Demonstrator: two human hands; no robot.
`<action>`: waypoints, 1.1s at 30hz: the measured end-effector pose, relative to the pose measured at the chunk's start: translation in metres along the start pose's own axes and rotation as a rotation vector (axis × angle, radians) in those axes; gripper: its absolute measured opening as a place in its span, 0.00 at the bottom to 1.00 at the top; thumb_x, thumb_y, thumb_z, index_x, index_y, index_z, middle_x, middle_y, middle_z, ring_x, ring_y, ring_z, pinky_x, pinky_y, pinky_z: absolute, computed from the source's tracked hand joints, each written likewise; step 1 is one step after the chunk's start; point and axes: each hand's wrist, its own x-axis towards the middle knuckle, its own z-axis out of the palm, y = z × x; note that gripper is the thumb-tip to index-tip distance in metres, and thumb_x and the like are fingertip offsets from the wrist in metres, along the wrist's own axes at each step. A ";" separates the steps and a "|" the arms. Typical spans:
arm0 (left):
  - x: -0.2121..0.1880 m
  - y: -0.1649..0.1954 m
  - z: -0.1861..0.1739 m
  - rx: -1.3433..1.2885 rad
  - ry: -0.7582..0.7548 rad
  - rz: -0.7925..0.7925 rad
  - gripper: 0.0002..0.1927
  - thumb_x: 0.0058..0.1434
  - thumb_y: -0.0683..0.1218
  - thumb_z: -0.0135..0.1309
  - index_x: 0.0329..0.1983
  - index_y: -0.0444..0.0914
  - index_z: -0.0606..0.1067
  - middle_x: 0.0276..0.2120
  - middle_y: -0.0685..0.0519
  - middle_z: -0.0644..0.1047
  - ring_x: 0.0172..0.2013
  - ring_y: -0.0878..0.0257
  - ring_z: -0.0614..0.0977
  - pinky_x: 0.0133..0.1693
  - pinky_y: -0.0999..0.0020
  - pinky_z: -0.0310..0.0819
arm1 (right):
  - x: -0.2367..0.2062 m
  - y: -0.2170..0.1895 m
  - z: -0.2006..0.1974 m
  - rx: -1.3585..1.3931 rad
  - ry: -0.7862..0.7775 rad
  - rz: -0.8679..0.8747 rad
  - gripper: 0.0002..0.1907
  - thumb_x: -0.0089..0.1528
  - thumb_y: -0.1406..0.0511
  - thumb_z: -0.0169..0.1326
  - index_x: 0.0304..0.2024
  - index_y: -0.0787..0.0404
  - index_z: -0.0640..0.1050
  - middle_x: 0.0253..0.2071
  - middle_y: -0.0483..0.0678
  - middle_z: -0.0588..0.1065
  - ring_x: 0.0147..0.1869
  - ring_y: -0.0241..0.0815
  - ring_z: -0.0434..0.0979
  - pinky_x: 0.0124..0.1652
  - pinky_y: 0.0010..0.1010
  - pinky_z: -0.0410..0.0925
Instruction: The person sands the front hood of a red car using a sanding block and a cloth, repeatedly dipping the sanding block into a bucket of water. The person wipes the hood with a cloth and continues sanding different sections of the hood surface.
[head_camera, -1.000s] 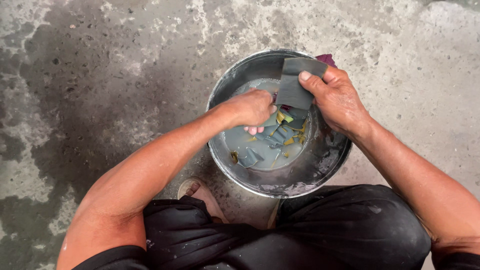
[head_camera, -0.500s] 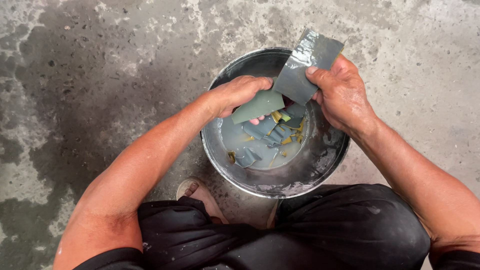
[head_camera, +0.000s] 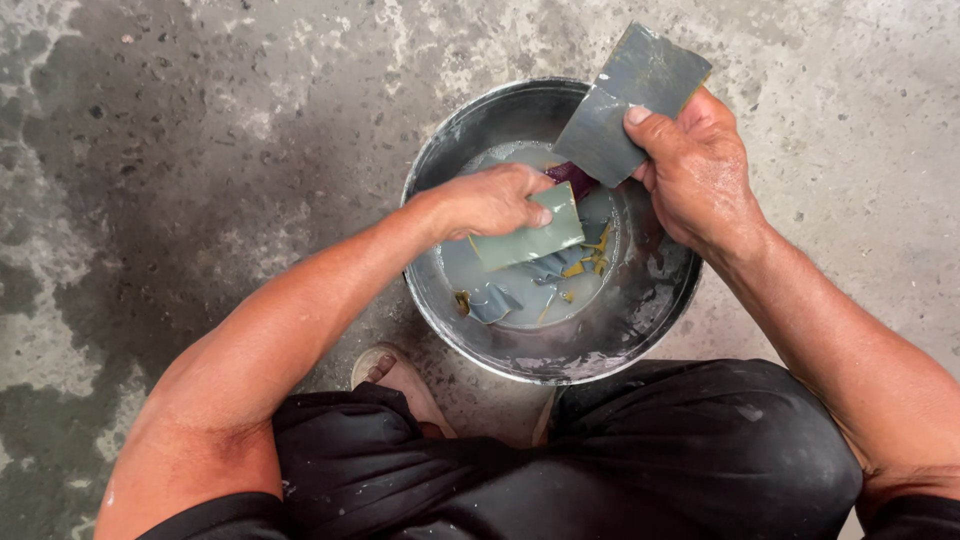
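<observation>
Grey, wet sheets are pinched in both hands over the metal basin (head_camera: 640, 330): the left hand (head_camera: 490, 200) grips a greenish piece (head_camera: 530, 240), the right hand (head_camera: 700, 170) a darker sheet (head_camera: 625, 105) above the rim, which could slip and splash.

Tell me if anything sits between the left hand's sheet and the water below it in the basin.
Nothing visible does. The left hand holds its green sheet over the water in the basin; loose scraps lie lower down, off to the side.
</observation>
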 end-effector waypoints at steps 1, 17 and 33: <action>0.001 -0.001 0.005 0.037 0.008 -0.014 0.16 0.61 0.41 0.51 0.52 0.37 0.78 0.42 0.50 0.82 0.44 0.61 0.82 0.47 0.62 0.76 | 0.000 0.001 0.001 -0.036 -0.005 -0.008 0.09 0.75 0.72 0.48 0.57 0.66 0.72 0.47 0.48 0.76 0.40 0.33 0.73 0.38 0.26 0.68; 0.011 -0.015 -0.023 0.722 0.285 -0.066 0.12 0.61 0.40 0.48 0.42 0.32 0.80 0.45 0.36 0.81 0.52 0.41 0.80 0.56 0.51 0.73 | 0.000 0.018 0.010 -0.197 0.007 0.204 0.09 0.69 0.71 0.50 0.51 0.61 0.76 0.41 0.42 0.78 0.34 0.28 0.72 0.31 0.21 0.65; 0.076 -0.047 0.023 0.357 0.728 -0.466 0.19 0.61 0.51 0.44 0.43 0.38 0.82 0.47 0.41 0.80 0.50 0.41 0.81 0.50 0.47 0.76 | 0.074 0.236 0.025 0.169 0.064 0.686 0.07 0.65 0.64 0.53 0.43 0.60 0.79 0.36 0.48 0.78 0.35 0.41 0.77 0.32 0.36 0.71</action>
